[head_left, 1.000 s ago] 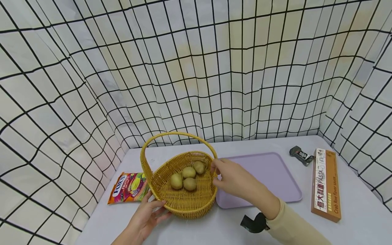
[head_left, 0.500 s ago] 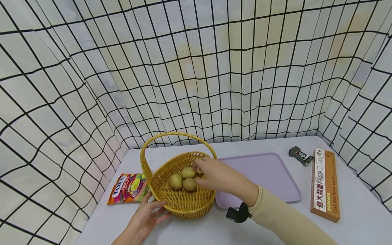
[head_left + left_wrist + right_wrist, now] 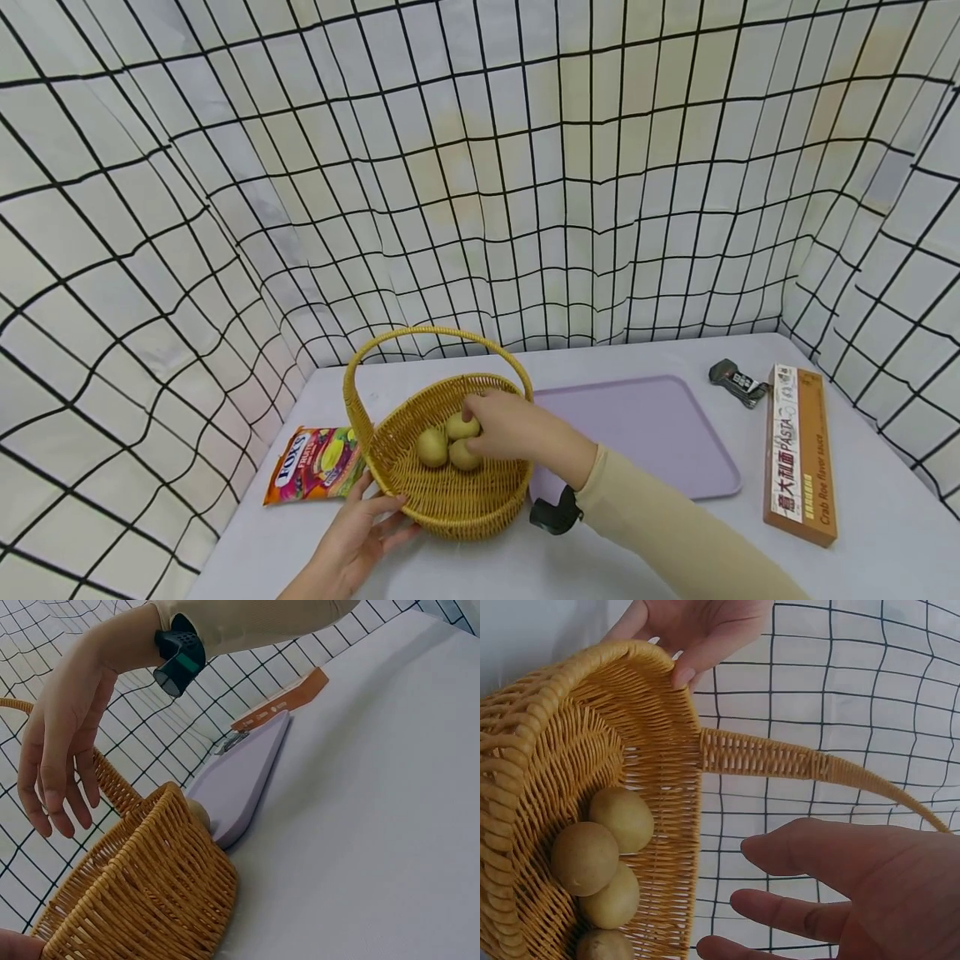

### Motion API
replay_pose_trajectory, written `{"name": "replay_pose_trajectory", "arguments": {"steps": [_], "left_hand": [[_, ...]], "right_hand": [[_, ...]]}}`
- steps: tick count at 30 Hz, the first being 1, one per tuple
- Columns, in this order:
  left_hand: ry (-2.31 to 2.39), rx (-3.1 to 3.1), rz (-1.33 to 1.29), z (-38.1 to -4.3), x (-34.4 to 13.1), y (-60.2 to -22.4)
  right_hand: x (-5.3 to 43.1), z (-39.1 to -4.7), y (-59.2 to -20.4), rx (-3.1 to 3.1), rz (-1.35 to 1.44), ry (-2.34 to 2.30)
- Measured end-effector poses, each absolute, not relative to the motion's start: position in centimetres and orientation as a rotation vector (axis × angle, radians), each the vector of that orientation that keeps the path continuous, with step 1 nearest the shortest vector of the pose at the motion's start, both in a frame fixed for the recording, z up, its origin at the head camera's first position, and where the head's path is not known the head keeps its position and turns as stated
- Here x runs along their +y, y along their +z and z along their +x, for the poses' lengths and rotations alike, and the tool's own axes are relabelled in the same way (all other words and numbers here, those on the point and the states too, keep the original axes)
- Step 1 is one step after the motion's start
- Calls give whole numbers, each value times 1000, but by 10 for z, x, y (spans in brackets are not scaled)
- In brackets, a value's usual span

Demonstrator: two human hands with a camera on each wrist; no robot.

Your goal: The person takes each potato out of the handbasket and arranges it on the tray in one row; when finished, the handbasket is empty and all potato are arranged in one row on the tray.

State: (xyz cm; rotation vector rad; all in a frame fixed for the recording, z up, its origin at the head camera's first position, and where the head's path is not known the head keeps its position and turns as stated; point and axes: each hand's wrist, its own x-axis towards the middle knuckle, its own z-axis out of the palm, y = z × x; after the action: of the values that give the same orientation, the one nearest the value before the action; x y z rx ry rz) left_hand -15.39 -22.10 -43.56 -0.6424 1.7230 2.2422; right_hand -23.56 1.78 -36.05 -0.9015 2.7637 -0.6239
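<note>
A yellow wicker basket point(image 3: 465, 498) with a tall arched handle stands tilted toward me on the table. Several brownish-green kiwis point(image 3: 432, 447) lie in it; the right wrist view shows the kiwis point(image 3: 585, 859) clustered at the side. My left hand point(image 3: 352, 529) holds the near-left rim, thumb point(image 3: 682, 675) over the edge and fingers outside below. My right hand point(image 3: 506, 427) reaches over the basket, covering part of the fruit in the head view. In the right wrist view the right hand point(image 3: 870, 889) has spread fingers, apart from the kiwis and holding nothing.
Right of the basket lies a lilac tray point(image 3: 637, 433), partly behind the right forearm. Farther right are a small dark packet point(image 3: 738, 382) and a pasta box point(image 3: 798, 454). A Fox's candy bag point(image 3: 318, 461) touches the basket's left side. Gridded white curtains point(image 3: 480, 208) enclose the table.
My right hand has moved left from the basket's right rim to above the kiwis, and the forearm has followed. The left hand and the basket stay nearly where they were.
</note>
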Motion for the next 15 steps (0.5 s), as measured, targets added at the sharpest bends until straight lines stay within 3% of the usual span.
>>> {"name": "replay_pose_trajectory", "arguments": {"steps": [15], "left_hand": [[2239,1734,-651,-154,-221,-436]], "right_hand": [[-11,-258,-373,2657,-830,-561]]}}
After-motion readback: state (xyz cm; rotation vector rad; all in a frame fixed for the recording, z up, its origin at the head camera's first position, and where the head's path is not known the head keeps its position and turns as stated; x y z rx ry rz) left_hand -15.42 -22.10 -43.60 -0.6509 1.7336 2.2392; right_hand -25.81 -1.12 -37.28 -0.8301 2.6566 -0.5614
